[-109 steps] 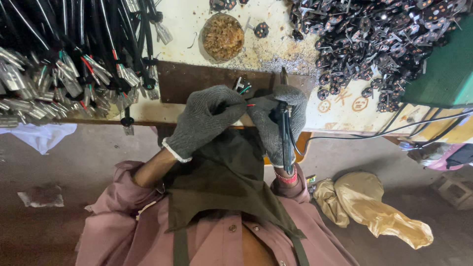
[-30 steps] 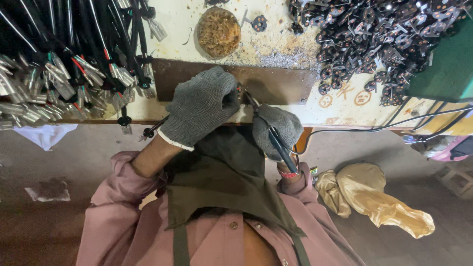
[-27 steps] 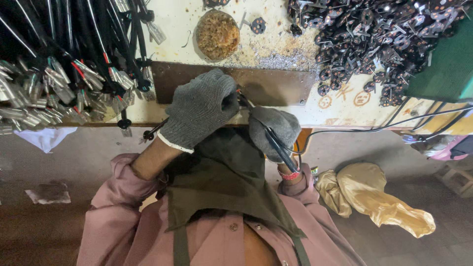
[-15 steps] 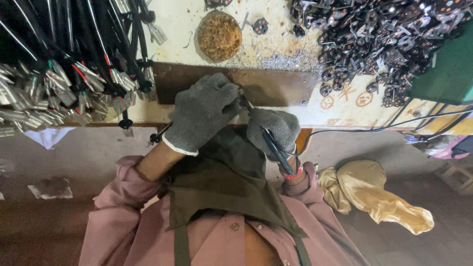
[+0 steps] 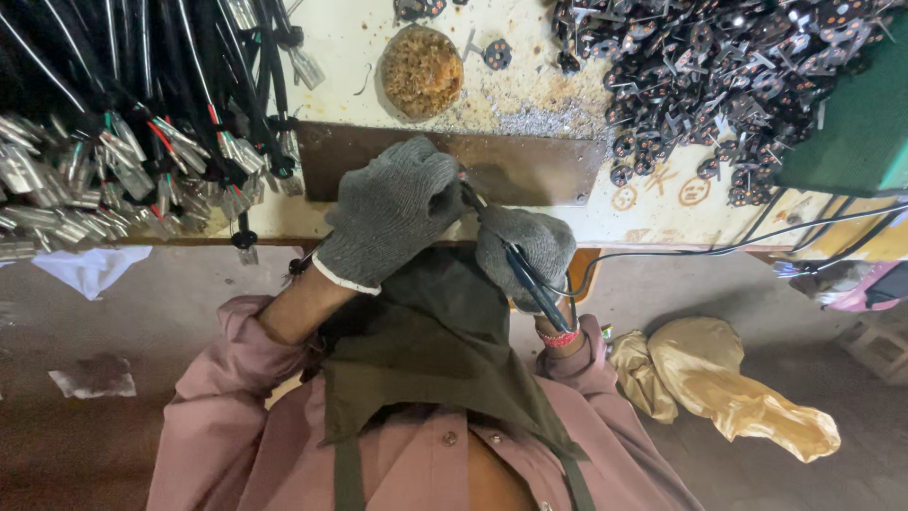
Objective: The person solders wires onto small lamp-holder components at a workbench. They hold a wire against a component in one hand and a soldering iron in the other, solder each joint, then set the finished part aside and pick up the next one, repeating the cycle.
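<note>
Both hands wear speckled grey knit gloves, the left hand with a white cuff, the right hand above a red and white wristband. The right hand's grip closes on a dark blue-black soldering iron trailing a black cord. The bench is cream, stained and dusted grey, with a rusty brown metal plate at its near edge. A golden-brown scouring pad lies far. Black cables with silver and red ends fill the left; dark metal parts heap on the right beside a green box. The shirt is dusty pink, the apron olive. A tan plastic bag lies on the brown floor.
</note>
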Demonstrator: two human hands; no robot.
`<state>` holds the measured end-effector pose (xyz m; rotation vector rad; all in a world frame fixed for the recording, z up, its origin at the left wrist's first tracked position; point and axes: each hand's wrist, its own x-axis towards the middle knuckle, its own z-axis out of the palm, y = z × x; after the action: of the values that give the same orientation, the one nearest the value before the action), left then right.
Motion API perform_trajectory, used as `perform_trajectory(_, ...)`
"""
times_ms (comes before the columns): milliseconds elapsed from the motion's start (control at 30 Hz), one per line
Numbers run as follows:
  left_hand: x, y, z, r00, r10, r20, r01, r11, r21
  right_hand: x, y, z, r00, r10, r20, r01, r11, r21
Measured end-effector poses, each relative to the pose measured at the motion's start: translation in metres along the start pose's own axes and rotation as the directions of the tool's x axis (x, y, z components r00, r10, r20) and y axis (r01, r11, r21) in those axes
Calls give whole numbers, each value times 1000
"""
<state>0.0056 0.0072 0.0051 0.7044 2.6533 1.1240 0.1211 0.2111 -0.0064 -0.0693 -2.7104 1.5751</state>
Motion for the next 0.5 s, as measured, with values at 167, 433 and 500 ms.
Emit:
perform_trajectory(167,-2,-4,1,999,-2,38,3,999,-34,-3,2,-3,1000,2,21,-2,1000,-1)
perform_trajectory(433,-2,-4,-2,999,21,34,-21,1000,2,-12,19,0,993,95,73,-96,995,12)
perform_trajectory(500,-1,-4,-3,999,22,23,-21,1000,-12,-12,23,2,984,146,101,-158,980,120)
